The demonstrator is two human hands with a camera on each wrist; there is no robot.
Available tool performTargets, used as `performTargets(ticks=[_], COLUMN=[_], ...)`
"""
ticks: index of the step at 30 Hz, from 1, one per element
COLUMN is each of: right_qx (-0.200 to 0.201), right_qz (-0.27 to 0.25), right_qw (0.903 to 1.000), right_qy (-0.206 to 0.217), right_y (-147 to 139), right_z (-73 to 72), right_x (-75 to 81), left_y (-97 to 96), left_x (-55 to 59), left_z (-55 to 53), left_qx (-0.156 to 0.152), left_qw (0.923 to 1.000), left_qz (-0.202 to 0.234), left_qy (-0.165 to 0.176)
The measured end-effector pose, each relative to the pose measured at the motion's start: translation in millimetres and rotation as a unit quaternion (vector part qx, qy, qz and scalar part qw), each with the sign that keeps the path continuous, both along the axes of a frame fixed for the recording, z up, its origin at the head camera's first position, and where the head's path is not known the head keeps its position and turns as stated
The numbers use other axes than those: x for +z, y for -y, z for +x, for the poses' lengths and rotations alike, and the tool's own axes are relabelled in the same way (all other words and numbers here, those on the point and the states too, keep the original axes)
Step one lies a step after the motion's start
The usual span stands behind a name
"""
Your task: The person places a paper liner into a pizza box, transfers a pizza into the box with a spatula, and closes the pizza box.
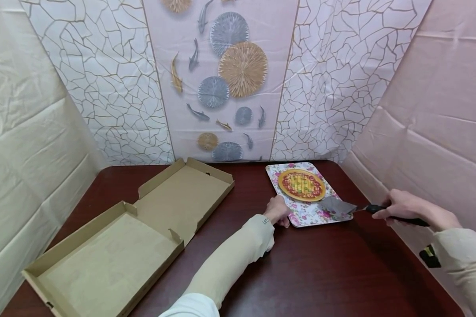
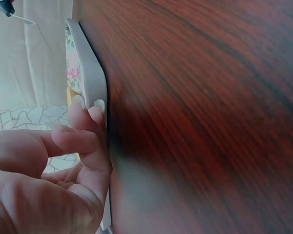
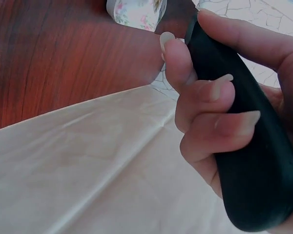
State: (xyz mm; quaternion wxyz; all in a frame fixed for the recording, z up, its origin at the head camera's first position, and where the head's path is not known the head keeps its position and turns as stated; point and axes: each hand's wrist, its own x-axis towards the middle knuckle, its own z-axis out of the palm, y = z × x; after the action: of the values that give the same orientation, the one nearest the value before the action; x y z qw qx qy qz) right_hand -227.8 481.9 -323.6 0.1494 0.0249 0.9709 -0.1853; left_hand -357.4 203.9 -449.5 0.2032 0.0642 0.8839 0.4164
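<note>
My right hand (image 1: pixel 410 207) is wrapped around the black handle (image 3: pixel 249 146) of a spatula with a flat grey blade (image 1: pixel 337 205), fingers curled on one side and thumb along the other. The blade slants down over the white rectangular tray printed with pink flowers (image 1: pixel 301 216), its front edge by the near right rim of a round pizza with a golden crust and red and yellow topping (image 1: pixel 301 185); whether it goes beneath, I cannot tell. The pizza lies flat on the tray, toward the far side. My left hand (image 1: pixel 277 209) has bent fingers, their tips touching the tray's edge; I cannot tell whether they pinch it. Left on the dark reddish-brown wooden desk (image 1: pixel 321 273), an open brown cardboard box (image 1: pixel 107 264) lies lid back.
</note>
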Motion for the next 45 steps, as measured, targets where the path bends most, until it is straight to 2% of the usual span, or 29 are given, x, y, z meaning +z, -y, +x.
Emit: performTargets(ticks=[8,14,22,27,33,45], right_qx=[-0.009,0.013,0.012,0.01,0.014,0.01], right_qz=[-0.003,0.021,0.004,-0.006,-0.028,-0.013], right_qw=[0.9999,0.9989,0.999,0.9989,0.9983,0.9978], right_qy=[-0.007,-0.04,-0.043,-0.045,-0.049,-0.065], right_y=[-2.0,0.3,4.8,2.8,-1.1,5.4], right_z=[1.3,-2.8,-7.1,-6.7,-5.1,-2.7], right_x=[-11.7,-16.5,-19.1,-25.9,-33.5,-39.0], left_y=[-3.1,-1.6,-2.0,-2.2,-1.7,0.5], left_x=[1.1,-1.8,-0.7,-0.5,0.4,1.7], left_z=[1.2,-1.5,-1.8,-0.4,1.0,4.3], left_qx=[-0.007,-0.006,0.0,0.001,-0.004,-0.005], left_qw=[0.9998,0.9997,0.9995,0.9998,0.9995,0.9992], left_qz=[0.016,0.021,0.029,0.017,0.031,0.037], left_qy=[0.009,0.008,0.009,0.01,0.01,0.012])
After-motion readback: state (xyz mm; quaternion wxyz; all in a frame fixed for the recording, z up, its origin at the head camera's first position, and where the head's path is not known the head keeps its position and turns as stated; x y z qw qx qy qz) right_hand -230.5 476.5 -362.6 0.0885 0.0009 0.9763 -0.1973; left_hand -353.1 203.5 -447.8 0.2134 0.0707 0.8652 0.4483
